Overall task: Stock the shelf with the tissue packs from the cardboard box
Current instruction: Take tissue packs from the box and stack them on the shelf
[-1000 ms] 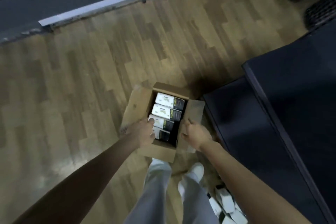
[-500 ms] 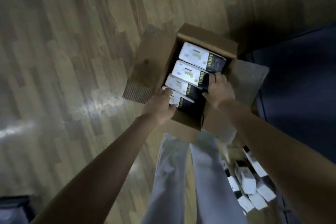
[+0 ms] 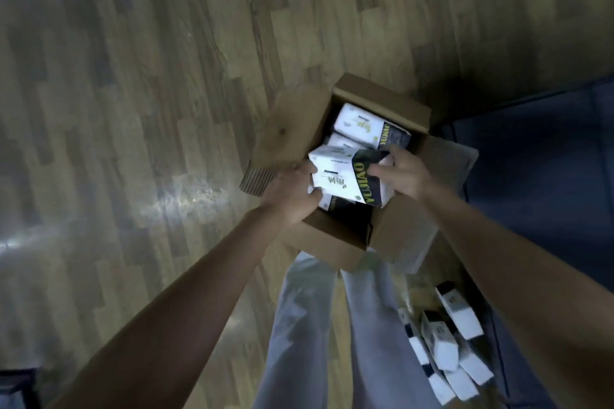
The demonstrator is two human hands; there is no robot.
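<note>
While a tissue pack (image 3: 350,178) is gripped at both ends by the left hand (image 3: 294,191) and right hand (image 3: 403,173) above the cardboard box (image 3: 378,103), it could be dropped if its soft wrapper slips.

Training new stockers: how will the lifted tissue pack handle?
Probably soft: the right hand dents the tissue pack at its dark end. Likely light, held by the edges. Its film wrap may be slippery; the left hand steadies it.
</note>
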